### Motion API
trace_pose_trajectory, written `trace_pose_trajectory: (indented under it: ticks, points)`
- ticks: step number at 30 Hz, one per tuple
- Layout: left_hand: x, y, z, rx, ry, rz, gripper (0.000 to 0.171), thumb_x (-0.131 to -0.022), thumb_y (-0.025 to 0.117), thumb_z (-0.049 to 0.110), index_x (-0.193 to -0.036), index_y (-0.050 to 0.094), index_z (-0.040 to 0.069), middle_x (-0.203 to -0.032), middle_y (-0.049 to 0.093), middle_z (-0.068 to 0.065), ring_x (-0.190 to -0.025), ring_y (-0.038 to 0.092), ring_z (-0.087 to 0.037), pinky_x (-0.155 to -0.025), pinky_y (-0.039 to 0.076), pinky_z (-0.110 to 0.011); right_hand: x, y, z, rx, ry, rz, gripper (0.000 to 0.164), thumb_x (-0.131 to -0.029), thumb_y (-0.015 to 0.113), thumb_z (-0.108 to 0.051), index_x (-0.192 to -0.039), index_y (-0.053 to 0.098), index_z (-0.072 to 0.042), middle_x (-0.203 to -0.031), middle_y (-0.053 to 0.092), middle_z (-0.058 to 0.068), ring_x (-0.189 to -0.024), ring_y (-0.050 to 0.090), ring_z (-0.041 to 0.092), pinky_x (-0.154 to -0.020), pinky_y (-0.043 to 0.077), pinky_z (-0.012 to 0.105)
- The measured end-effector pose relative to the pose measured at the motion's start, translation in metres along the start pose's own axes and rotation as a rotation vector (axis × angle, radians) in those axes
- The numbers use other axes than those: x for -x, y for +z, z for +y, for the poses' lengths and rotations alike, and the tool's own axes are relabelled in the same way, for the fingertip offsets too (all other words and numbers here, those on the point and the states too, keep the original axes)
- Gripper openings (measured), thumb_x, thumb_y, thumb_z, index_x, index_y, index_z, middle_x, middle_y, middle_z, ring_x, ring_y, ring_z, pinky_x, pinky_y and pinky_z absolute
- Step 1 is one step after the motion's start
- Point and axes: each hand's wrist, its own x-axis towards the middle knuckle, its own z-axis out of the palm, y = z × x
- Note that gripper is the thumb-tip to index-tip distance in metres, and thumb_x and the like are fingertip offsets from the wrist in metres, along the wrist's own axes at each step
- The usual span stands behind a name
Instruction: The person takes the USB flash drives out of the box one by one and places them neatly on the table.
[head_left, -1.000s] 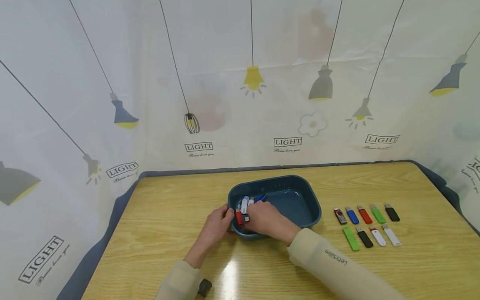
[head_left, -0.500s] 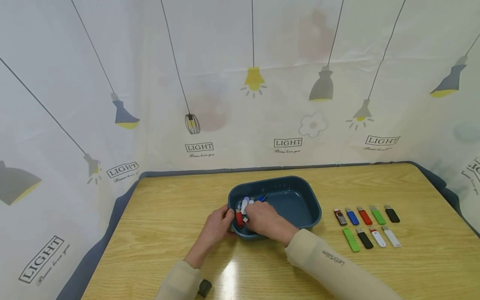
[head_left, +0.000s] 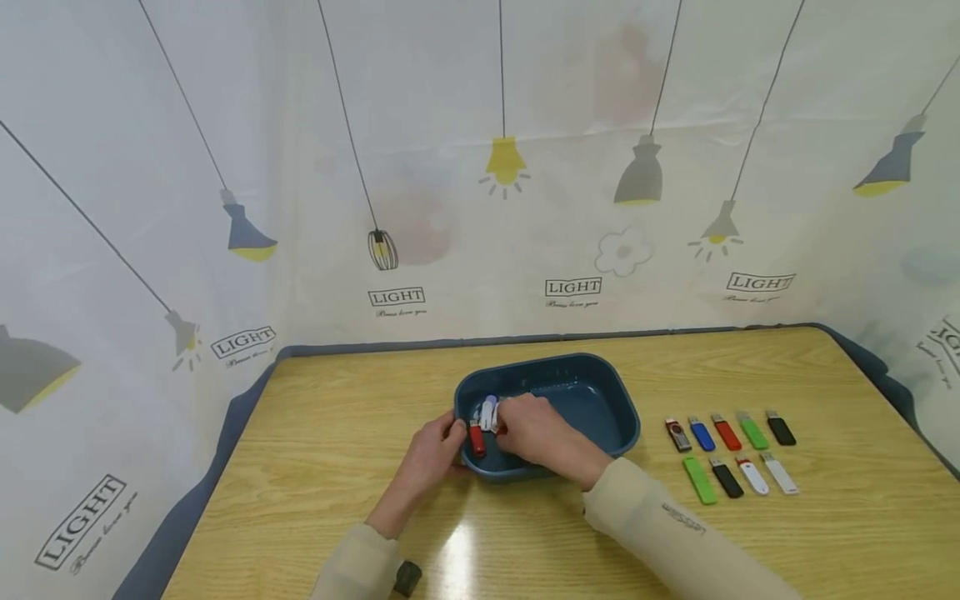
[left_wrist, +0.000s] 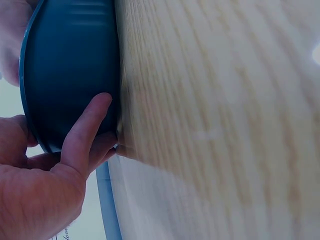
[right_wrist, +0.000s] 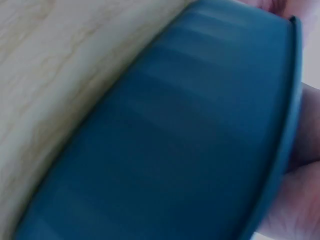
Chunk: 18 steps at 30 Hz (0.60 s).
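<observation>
A dark blue plastic basin (head_left: 592,454) stands on the table in the head view. My left hand (head_left: 430,454) grips its left end, thumb at the rim and fingers against the outside wall, as the left wrist view shows of the basin (left_wrist: 75,65). Inside the basin my right hand (head_left: 536,429) reaches down with bent fingers among USB flash drives; its fingertips are hidden, and whether they pinch a drive is not visible. Beside them lie a red flash drive (head_left: 477,439) and a white one (head_left: 487,413). In the right wrist view the basin's wall (right_wrist: 165,120) blocks most of the hand.
Right of the basin, several flash drives lie in two rows, among them a blue one (head_left: 702,434), a green one (head_left: 700,481) and a white one (head_left: 780,473). A small dark object (head_left: 407,577) is by the left sleeve. A printed curtain (head_left: 450,208) surrounds the wooden table (head_left: 337,400).
My right hand has shifted slightly right and up within the basin. The small metal plug near its fingers and the blue item behind it are out of sight now. The left hand keeps its grip.
</observation>
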Motion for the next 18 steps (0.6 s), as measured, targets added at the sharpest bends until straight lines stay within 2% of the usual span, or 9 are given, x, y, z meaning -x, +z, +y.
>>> trace_pose_trajectory:
  ticks: [6, 12, 18]
  points:
    - [-0.001, 0.001, -0.002, -0.002, 0.015, 0.016, 0.046, -0.109, 0.042, 0.017, -0.151, 0.049, -0.003, -0.134, 0.061, -0.026, -0.102, 0.069, -0.03, -0.072, 0.066, -0.037, 0.011, -0.013, 0.005, -0.078, 0.026, 0.045, 0.007, -0.092, 0.077, -0.012, -0.091, 0.072, -0.007, -0.077, 0.061, -0.003, -0.066, 0.054, 0.015, -0.057, 0.045, 0.026]
    - [-0.004, 0.002, -0.003, -0.023, 0.012, 0.02, 0.045, -0.11, 0.042, 0.017, -0.148, 0.051, -0.003, -0.128, 0.063, -0.024, -0.097, 0.069, -0.028, -0.07, 0.066, -0.035, 0.024, -0.023, 0.013, -0.113, 0.051, 0.105, 0.006, -0.092, 0.077, -0.013, -0.092, 0.073, -0.009, -0.078, 0.062, -0.004, -0.067, 0.055, 0.013, -0.059, 0.048, 0.027]
    - [-0.003, 0.003, -0.002, -0.04, -0.007, 0.029, 0.046, -0.11, 0.043, 0.018, -0.15, 0.049, -0.002, -0.131, 0.062, -0.024, -0.098, 0.068, -0.028, -0.07, 0.066, -0.035, 0.034, -0.03, 0.019, -0.122, 0.059, 0.149, 0.007, -0.091, 0.078, -0.014, -0.094, 0.074, -0.009, -0.081, 0.064, -0.004, -0.069, 0.055, 0.012, -0.061, 0.05, 0.027]
